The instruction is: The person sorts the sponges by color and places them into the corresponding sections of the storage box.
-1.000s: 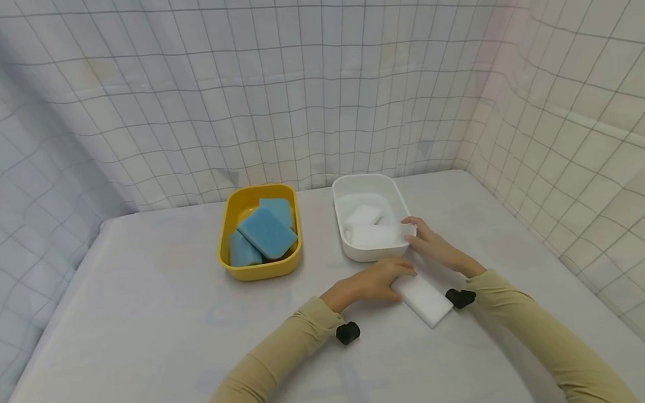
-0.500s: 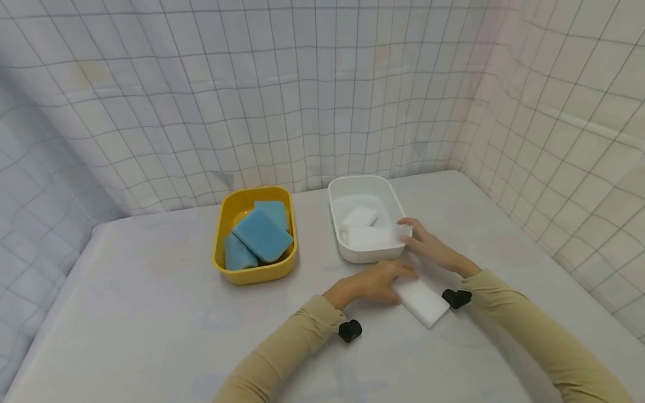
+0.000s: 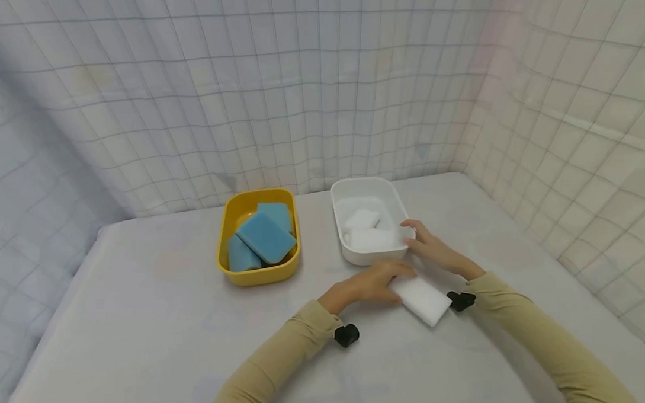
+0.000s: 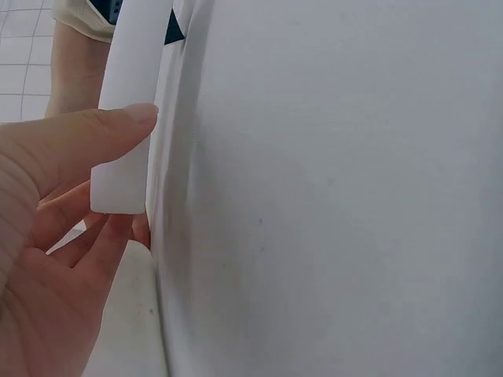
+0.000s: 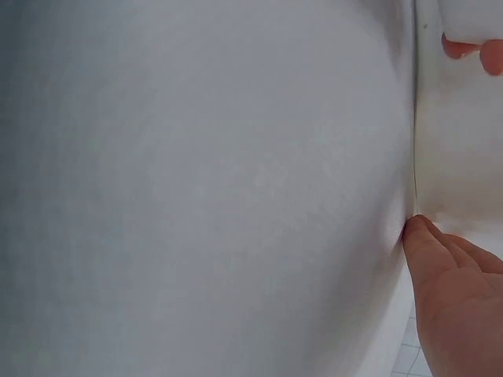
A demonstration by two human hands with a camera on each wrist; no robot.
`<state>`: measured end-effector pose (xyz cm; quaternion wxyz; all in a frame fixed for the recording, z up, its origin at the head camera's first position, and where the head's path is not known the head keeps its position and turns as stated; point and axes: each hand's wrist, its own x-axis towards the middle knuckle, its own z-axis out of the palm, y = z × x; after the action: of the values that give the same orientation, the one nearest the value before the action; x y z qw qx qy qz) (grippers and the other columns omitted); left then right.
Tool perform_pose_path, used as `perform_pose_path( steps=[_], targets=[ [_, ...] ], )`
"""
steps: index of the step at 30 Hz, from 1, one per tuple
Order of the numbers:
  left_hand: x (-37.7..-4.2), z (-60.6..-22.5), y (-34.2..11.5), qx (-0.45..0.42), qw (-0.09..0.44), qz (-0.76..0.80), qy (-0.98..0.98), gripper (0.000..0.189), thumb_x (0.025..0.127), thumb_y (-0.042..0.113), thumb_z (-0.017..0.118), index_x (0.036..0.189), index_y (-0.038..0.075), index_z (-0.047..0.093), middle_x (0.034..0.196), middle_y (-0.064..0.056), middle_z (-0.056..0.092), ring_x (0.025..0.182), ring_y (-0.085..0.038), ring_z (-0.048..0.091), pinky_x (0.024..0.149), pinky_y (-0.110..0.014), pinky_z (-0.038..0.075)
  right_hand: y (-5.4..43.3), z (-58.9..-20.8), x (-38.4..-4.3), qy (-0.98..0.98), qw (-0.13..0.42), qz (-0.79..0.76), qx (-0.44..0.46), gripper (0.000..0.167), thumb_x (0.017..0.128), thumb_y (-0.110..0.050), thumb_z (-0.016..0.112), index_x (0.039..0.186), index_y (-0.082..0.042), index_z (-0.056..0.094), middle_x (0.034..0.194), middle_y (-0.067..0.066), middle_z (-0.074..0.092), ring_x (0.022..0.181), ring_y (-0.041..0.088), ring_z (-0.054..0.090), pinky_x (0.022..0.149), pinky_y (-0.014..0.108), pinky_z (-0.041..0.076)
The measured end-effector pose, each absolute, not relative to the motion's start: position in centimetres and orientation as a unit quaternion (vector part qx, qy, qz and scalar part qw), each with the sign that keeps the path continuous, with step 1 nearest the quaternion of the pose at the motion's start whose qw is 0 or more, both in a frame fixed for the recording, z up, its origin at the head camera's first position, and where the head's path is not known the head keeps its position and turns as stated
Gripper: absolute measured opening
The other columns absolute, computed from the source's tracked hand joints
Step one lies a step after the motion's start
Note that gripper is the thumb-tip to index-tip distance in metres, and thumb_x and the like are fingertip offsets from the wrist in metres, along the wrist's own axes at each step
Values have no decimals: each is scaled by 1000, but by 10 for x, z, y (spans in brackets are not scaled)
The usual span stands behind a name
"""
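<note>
A flat white sponge block lies tilted in front of the white plastic tub. My left hand grips its left end; in the left wrist view the thumb presses one face of the sponge block and the fingers lie under the end. My right hand holds the tub's front right corner, one finger over the rim and the thumb low at the wall. In the right wrist view, the right hand has its fingertips against the tub wall. More white blocks lie inside the tub.
To the left stands a yellow tub with several blue sponges in it. A white cloth covers the table. Grid-patterned curtains hang behind and at both sides.
The near end of the white sponge block has tipped up slightly in my left hand. My right hand stays on the tub's corner. The head view shifts a little.
</note>
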<state>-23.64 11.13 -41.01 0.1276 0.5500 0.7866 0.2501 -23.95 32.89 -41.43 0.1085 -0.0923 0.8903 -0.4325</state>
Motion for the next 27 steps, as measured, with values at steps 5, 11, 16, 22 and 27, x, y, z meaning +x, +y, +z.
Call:
perform_pose_path(
  steps=[5,11,16,22,27],
  targets=[
    [-237,-402,105,546,115,258,788,56,77,13,77,128,9,56,135,-7,54,129,-19,48,109,-25,40,331,-414,-240,890,112,-432,-92,50,100,-44,35,142,-27,16,146,27,28,130,42,37,101,59,36],
    [-236,-395,95,533,119,285,788,57,76,12,77,129,8,56,132,-7,55,119,-17,53,97,-20,46,330,-415,-237,892,108,-430,-92,50,100,-45,35,143,-26,17,143,25,31,128,42,38,100,60,36],
    [-235,-391,90,527,125,302,784,55,77,13,77,129,9,56,132,-7,55,116,-17,54,92,-16,48,331,-417,-232,884,108,-444,-95,50,100,-40,36,143,-23,18,146,25,26,130,43,34,100,60,36],
    [-239,-384,85,537,106,328,770,53,75,12,78,124,6,59,130,-9,57,117,-18,54,91,-18,49,331,-418,-232,884,104,-445,-100,47,100,-40,37,142,-26,19,143,21,33,125,38,40,97,51,40],
    [-240,-373,80,525,109,345,771,53,75,10,78,124,5,59,129,-9,58,120,-19,53,93,-21,50,330,-415,-235,889,107,-434,-101,48,100,-41,37,142,-26,18,138,24,39,115,35,49,88,41,46]
  ],
)
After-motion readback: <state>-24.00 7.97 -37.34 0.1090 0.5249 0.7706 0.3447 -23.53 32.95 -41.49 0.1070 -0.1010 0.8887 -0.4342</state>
